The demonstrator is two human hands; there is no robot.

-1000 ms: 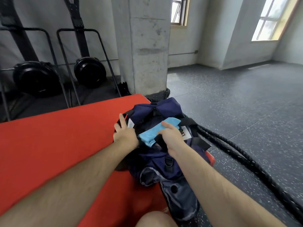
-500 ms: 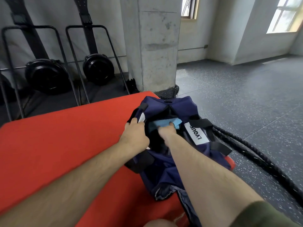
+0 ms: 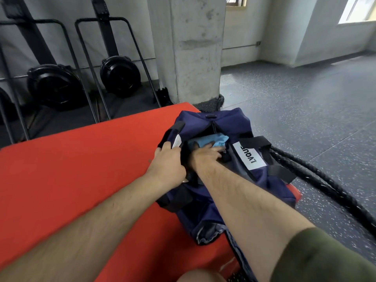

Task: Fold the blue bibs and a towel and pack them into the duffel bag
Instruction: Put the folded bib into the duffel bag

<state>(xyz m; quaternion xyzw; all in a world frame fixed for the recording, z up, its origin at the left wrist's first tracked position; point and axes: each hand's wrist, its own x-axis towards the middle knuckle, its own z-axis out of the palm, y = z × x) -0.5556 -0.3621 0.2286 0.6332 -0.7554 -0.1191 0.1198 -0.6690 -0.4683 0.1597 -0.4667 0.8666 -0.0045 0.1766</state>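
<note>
A navy duffel bag (image 3: pixel 264 180) with black straps and a white label lies unzipped on the right edge of a red mat (image 3: pixel 71 180). A folded light blue cloth (image 3: pixel 209 140) sits in the bag's mouth. My left hand (image 3: pixel 166 165) grips the bag's near-left rim and holds the opening apart. My right hand (image 3: pixel 205 156) reaches into the opening, its fingers pressing flat on the blue cloth. Whatever lies deeper in the bag is hidden.
A concrete pillar (image 3: pixel 195 49) rises just beyond the bag. Thick black battle ropes (image 3: pixel 317 180) run along the speckled floor at the right. Two black fan machines with metal frames (image 3: pixel 120 76) stand behind the mat at the left. My knee (image 3: pixel 201 276) shows at the bottom.
My right hand has carried the blue cloth from above the bag down into its opening. My left hand has closed on the rim. The view has moved closer.
</note>
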